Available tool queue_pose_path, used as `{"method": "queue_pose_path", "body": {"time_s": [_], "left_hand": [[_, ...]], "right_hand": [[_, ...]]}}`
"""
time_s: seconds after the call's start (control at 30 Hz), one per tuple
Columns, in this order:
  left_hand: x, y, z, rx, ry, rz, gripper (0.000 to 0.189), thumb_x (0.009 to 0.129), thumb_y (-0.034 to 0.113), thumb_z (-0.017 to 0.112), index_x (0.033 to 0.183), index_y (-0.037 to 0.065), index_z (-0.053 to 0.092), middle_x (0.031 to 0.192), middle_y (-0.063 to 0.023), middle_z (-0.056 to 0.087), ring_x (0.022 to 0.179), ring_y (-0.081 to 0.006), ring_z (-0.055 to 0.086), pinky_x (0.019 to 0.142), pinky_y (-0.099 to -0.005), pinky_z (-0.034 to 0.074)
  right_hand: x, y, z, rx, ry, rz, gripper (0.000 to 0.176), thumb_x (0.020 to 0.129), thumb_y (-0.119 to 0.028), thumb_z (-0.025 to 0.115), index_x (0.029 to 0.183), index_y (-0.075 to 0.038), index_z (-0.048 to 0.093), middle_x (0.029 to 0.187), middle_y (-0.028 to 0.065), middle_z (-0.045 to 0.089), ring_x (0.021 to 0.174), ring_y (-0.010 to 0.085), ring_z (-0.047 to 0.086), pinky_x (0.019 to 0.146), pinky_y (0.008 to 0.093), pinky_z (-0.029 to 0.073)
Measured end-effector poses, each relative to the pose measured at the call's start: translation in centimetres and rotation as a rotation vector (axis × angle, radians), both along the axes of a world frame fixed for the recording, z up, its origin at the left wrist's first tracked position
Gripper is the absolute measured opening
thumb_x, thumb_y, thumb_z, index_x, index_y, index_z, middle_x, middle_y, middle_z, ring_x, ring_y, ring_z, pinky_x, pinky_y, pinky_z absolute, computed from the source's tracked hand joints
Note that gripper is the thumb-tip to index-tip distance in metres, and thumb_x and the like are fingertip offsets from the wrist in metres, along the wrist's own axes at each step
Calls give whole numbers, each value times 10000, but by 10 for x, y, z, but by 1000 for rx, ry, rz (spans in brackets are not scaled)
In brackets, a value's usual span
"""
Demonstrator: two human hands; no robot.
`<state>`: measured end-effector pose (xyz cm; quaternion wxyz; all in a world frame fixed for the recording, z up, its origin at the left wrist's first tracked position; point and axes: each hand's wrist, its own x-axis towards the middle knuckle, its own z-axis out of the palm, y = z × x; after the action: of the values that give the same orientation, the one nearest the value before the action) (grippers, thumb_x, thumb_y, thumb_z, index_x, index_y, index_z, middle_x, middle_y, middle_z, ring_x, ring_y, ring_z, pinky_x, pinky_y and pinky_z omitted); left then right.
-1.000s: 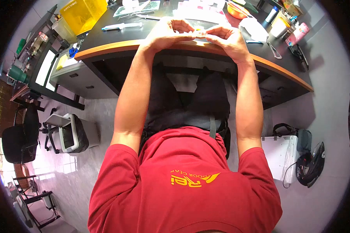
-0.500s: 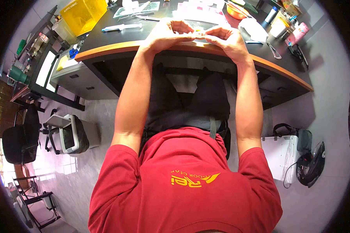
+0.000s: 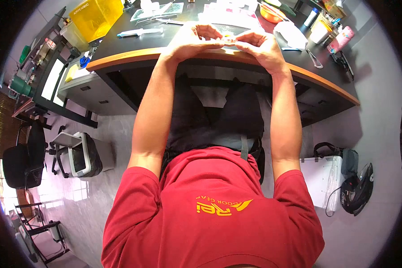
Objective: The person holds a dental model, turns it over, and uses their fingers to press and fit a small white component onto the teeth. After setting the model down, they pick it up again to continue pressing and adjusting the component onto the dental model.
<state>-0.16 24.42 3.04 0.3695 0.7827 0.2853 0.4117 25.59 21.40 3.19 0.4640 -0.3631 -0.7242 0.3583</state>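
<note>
Between my two hands, over the table's front edge, is a small clear piece with some orange or yellow in it point(image 3: 228, 40). It is too small and too brightly lit for me to tell its kind. My left hand point(image 3: 195, 39) pinches its left side between thumb and fingers. On its right side, the thumb and index finger of my right hand point(image 3: 260, 44) close in the same way. A syringe point(image 3: 140, 32) lies on the black tabletop left of my left hand. Beyond my hands, a white sheet point(image 3: 230, 15) glares under bright light.
An orange bowl point(image 3: 272, 13) stands at the back right, near a crumpled white cloth or bag point(image 3: 290, 35). Tweezers or a similar metal tool point(image 3: 315, 59) lie toward the right edge. A yellow box point(image 3: 94, 18) stands far left. On the floor, left, is a bin point(image 3: 79, 154).
Almost nothing differs. Both hands keep their pinch on the small clear piece, which may have tilted very slightly.
</note>
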Motion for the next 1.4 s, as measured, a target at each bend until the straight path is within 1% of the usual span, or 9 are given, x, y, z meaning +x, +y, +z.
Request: {"method": "queue_pose_path", "body": {"time_s": [0.07, 0.17, 0.47, 0.77, 0.87, 0.97, 1.07, 1.27, 1.4], "left_hand": [[0, 0, 0, -8, -3, -9, 297, 805, 271, 869, 1013, 88, 764, 952, -11, 736, 855, -80, 630, 755, -243, 463], [0, 0, 0, -2, -7, -7, 299, 801, 273, 872, 1011, 89, 765, 948, -5, 737, 845, -75, 627, 748, -238, 456], [1, -2, 1, -12, 11, 22, 312, 802, 283, 874, 1027, 90, 777, 934, 2, 745, 804, -61, 611, 706, -225, 428], [1, 0, 0, 13, 21, 41, 305, 812, 296, 865, 1029, 98, 782, 936, -2, 753, 806, -64, 619, 713, -235, 439], [2, -4, 3, 33, 33, 65, 313, 816, 301, 857, 1040, 95, 786, 950, -3, 756, 788, -63, 607, 693, -234, 436], [1, -9, 9, -8, 71, 65, 321, 817, 303, 852, 1055, 97, 792, 962, -3, 757, 768, -63, 593, 676, -231, 432], [0, -8, 8, -40, 53, 29, 389, 813, 369, 860, 1059, 76, 793, 985, -62, 770, 811, -113, 621, 743, -270, 480], [0, -5, 6, -4, 59, 42, 369, 815, 359, 857, 1046, 78, 797, 959, -54, 771, 782, -102, 599, 698, -259, 450], [0, 0, 0, -19, 18, 11, 357, 818, 349, 855, 1047, 82, 794, 965, -48, 767, 800, -101, 607, 719, -260, 460]], "right_hand": [[0, 0, -1, 3, 29, 31, 208, 896, -68, 778, 1079, 22, 738, 1009, 75, 755, 902, 98, 683, 843, 231, 546], [-2, -2, 2, -25, 27, 5, 207, 852, -60, 816, 1038, 3, 748, 990, 66, 761, 909, 111, 698, 878, 263, 544], [-1, -2, 2, -34, 21, -17, 216, 854, -60, 811, 1047, 10, 745, 1001, 73, 761, 918, 116, 698, 888, 270, 542], [-1, -1, 2, -37, 46, 14, 218, 863, -64, 800, 1060, 11, 747, 1012, 78, 760, 932, 126, 695, 902, 280, 538], [-2, -3, 3, -49, 66, 25, 211, 864, -63, 799, 1055, 12, 747, 1012, 77, 760, 931, 124, 695, 901, 279, 538], [0, 0, 0, -16, 55, 48, 219, 891, -43, 776, 1094, 24, 726, 1029, 86, 750, 921, 113, 693, 862, 238, 556], [0, 1, 0, -27, 53, 37, 219, 890, -37, 775, 1093, 29, 724, 1031, 87, 750, 922, 113, 693, 865, 238, 555], [1, 2, -2, -24, 40, 30, 218, 885, -30, 778, 1086, 34, 723, 1025, 86, 749, 917, 110, 690, 868, 236, 552], [0, 0, 0, -40, 41, 28, 220, 880, -28, 782, 1084, 31, 722, 1028, 84, 748, 926, 111, 689, 873, 241, 551]]}}
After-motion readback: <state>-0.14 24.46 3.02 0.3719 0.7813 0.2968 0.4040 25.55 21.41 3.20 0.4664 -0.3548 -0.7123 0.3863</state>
